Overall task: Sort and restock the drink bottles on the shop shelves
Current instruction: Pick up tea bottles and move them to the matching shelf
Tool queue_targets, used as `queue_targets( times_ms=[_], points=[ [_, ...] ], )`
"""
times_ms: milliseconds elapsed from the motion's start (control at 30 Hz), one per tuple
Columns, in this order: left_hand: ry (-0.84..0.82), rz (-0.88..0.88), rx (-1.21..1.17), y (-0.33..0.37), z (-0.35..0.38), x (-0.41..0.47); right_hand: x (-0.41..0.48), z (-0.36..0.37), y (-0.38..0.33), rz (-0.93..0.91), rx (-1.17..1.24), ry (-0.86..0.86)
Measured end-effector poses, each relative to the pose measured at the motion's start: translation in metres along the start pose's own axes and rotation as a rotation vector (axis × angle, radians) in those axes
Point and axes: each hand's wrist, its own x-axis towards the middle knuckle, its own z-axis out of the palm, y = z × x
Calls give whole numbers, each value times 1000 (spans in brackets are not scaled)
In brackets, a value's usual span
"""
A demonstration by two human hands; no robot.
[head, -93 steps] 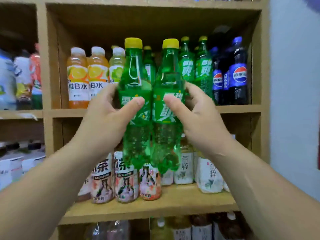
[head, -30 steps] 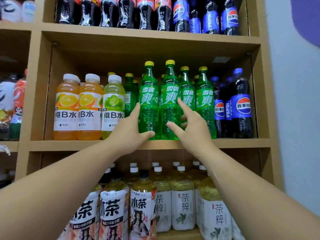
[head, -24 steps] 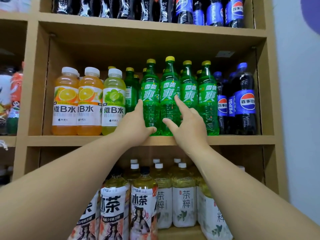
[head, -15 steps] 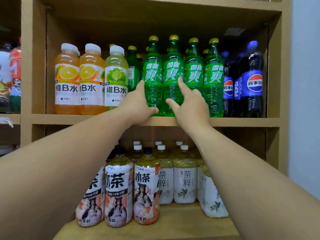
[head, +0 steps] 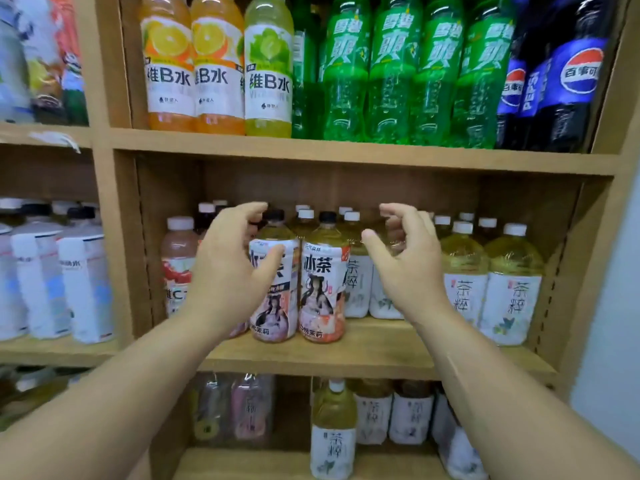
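Wood shelving carries all the stock. In the neighbouring bay at far left, white bottles (head: 83, 289) are too blurred to read.

The top shelf (head: 346, 157) looks finished, with each kind grouped and labels facing out. From its left, two orange bottles (head: 169, 81) and a lime bottle (head: 268, 74) read 维B水. Next come green bottles (head: 391, 71), four across the front, marked 雪碧 and 爽. Last are dark cola bottles (head: 571, 81) with 百事 and PEPSI.

The middle shelf (head: 381, 355) seems to be the one being worked on. A pink bottle (head: 176, 258) at its left shows a "C" and little else I can read. The left hand (head: 228, 271) is cupped with fingers and thumb spread. It sits before the left of two black-capped iced tea bottles (head: 323, 282), thumb across that label. It has not closed round the bottle, and I cannot tell whether it touches. Both bottles read 冰茶, with 白桃茉莉 at the foot, and they stand forward of the row. The right hand (head: 405, 265) is loosely curled and holds nothing. It hovers before the white-capped tea bottles (head: 512, 289) marked 茶粹, which fill the right side.

On the shelf below, a lone tea bottle (head: 332, 434), also marked 茶粹, stands forward of the blurred ones behind it. That level probably needs straightening too.
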Motion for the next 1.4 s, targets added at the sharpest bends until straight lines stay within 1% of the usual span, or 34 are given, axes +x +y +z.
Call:
queue_targets(
  times_ms=[67,133,200,300,367,467,533,633,733,800,867,967,1067,1233,1333,1400],
  points=[
    [-55,-135,37,-19,10,-20,-20,19,12,141,-3,-117],
    [-90,-218,33,-31,19,-38,-32,34,21,239,-11,-185],
    [-136,-250,56,-43,28,-57,-39,49,31,305,-19,-247],
    [-312,-301,62,-63,43,-82,-58,71,40,409,30,-333],
    [-409,-318,45,-72,49,-94,-75,83,43,420,25,-335],
    [-450,-255,71,-77,51,-102,-93,91,44,403,-47,-300],
    [-468,-246,64,-78,44,-102,-97,91,42,426,-69,-276],
    [-431,-225,30,-88,27,-111,-115,90,25,402,-85,-173],
    [-277,-183,5,-111,0,-132,-146,100,-2,286,-21,-63],
    [-159,-176,16,-132,-23,-149,-170,116,-21,243,29,-63],
    [-105,-190,10,-158,-46,-165,-193,138,-37,197,69,-86],
    [-120,-264,14,-203,-85,-185,-226,178,-63,171,150,-171],
    [-156,-376,28,-254,-123,-201,-257,225,-92,181,210,-273],
    [-237,-524,87,-339,-178,-215,-292,305,-141,172,197,-439],
    [-265,-589,109,-380,-198,-217,-298,343,-160,294,160,-609],
    [-288,-594,96,-402,-205,-212,-296,364,-165,365,85,-720]
  ],
)
